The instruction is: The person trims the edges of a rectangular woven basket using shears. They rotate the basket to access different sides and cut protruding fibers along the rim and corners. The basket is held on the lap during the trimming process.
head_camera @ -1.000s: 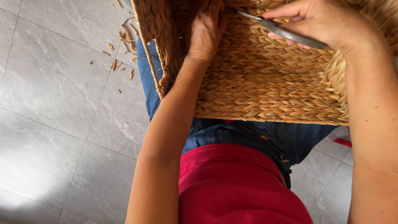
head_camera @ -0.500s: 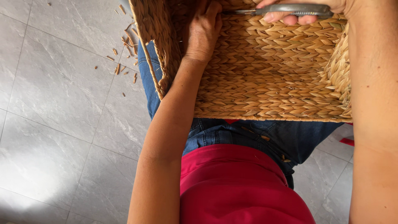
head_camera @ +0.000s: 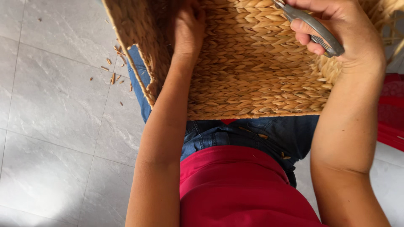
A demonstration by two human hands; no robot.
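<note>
Basket (head_camera: 252, 71) on lap, beneath both hands.

Worn on the head, tilted steeply down over the lap. Close in: woven basket (head_camera: 252, 67) filling the top from 11 to 2 o'clock, cut off by the upper edge. Left hand (head_camera: 188, 25) at 12, right hand (head_camera: 336, 29) with grey metal tool (head_camera: 313, 27) at 1. Red shirt (head_camera: 240, 189) at 6. Grey tiled floor (head_camera: 54, 126) at 9, farther off. Single view only.
</note>
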